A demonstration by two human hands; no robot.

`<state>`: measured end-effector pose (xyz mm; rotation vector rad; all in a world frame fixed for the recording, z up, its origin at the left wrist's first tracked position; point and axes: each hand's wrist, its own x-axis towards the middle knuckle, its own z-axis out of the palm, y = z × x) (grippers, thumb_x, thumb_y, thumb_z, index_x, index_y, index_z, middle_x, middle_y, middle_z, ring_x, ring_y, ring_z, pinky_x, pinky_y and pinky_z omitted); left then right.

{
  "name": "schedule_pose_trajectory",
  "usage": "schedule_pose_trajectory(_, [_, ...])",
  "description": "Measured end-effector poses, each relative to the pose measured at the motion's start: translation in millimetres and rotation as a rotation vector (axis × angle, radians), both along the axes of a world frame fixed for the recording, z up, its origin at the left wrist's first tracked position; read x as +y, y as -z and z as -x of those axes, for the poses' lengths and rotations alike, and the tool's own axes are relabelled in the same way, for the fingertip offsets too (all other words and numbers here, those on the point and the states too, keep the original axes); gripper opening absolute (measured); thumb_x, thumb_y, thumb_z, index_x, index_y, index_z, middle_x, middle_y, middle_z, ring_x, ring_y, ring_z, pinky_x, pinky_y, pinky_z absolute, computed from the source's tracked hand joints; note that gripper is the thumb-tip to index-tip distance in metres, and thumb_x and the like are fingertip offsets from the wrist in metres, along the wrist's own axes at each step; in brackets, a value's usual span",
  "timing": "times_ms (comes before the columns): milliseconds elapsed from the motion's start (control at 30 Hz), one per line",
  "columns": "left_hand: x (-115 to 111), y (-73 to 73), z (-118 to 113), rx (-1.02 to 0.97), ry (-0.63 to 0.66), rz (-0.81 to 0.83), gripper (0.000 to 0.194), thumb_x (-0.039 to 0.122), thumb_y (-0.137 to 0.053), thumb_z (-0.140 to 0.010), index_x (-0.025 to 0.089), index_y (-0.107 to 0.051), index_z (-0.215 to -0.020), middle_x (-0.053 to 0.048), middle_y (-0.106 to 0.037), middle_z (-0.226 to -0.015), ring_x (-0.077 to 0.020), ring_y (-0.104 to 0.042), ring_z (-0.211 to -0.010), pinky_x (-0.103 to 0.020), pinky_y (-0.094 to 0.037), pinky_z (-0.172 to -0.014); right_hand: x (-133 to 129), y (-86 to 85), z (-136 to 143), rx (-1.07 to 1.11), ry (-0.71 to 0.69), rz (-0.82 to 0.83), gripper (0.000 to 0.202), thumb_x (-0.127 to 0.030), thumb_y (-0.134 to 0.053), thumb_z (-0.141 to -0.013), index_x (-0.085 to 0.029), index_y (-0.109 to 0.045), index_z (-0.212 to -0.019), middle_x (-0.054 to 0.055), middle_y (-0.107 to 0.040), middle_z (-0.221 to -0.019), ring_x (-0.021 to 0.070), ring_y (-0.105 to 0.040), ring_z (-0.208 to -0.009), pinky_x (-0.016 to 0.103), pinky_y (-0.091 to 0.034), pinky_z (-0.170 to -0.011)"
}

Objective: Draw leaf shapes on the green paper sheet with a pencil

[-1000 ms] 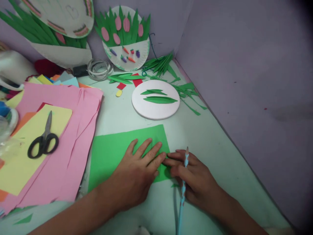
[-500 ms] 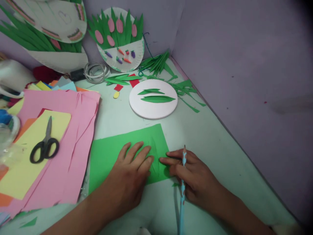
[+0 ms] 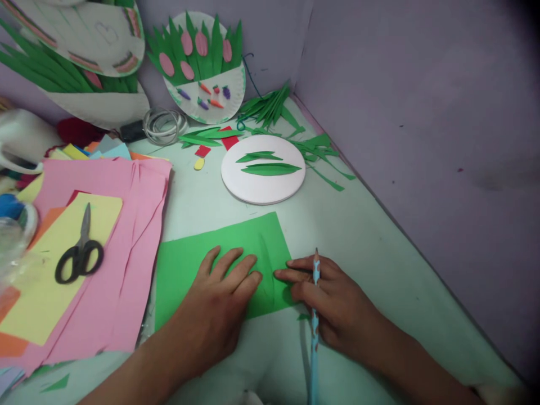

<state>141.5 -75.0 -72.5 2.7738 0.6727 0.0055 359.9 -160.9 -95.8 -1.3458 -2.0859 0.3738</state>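
Note:
A green paper sheet [image 3: 185, 270] lies on the pale table, with a faint curved line on its right part. My left hand [image 3: 223, 298] rests palm down on the sheet, its fingers apart and holding nothing. At the sheet's right edge, my right hand [image 3: 333, 298] grips a light blue pencil [image 3: 315, 326] between thumb and fingers. The pencil's point is up, and two fingertips touch the paper. Beyond the sheet, a white oval disc [image 3: 264, 188] carries narrow green paper leaves [image 3: 272, 169].
Black-handled scissors [image 3: 80, 259] lie on yellow paper [image 3: 34, 315] over pink sheets [image 3: 105, 315] at left. Decorated paper plates [image 3: 205, 101] lean on the purple wall [image 3: 400, 84]. Green strips [image 3: 270, 109], a wire coil [image 3: 162, 126] and red scraps [image 3: 230, 138] sit at the back.
My left hand has slid slightly left on the green sheet, showing more of the curved line. My right hand and the pencil have barely moved. The view has shifted slightly.

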Motion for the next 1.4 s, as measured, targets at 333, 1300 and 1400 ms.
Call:
schedule_pose_trajectory(333, [-4.4,0.7,-4.7,-0.289,-0.121,0.033,0.027,0.008,-0.041,-0.088,0.013,-0.051,-0.113,-0.014,-0.053,-0.115,-0.0268,-0.044,-0.114,-0.049,-0.038,-0.099,1.3,-3.7,1.4,-0.073,-0.018,-0.016,0.039,0.004,-0.042,-0.063,-0.022,-0.054,-0.089,0.003,-0.07,-0.114,0.0246,-0.061,-0.103,0.041,-0.048,-0.088])
schedule_pose_trajectory(1300, [-21.4,-10.4,-11.3,-0.203,-0.252,-0.081,0.03,0.014,-0.042,-0.09,0.012,-0.054,-0.117,-0.016,-0.06,-0.114,-0.0289,-0.054,-0.101,-0.048,-0.05,-0.084,-7.1,3.3,1.4,0.04,0.159,-0.001,0.011,-0.014,-0.057,-0.084,-0.022,-0.051,-0.088,0.015,-0.063,-0.123,0.0249,-0.061,-0.11,0.046,-0.05,-0.091])
schedule_pose_trajectory(1400, [-25.5,-13.9,9.7,-0.084,-0.263,-0.135,0.037,0.017,-0.045,-0.086,0.015,-0.051,-0.123,-0.017,-0.051,-0.131,-0.0353,-0.046,-0.117,-0.057,-0.042,-0.092,-9.4,2.4,-0.4,-0.046,0.162,0.002,0.014,-0.02,-0.059,-0.082,-0.021,-0.051,-0.093,0.017,-0.062,-0.124,0.0306,-0.054,-0.119,0.057,-0.042,-0.098])
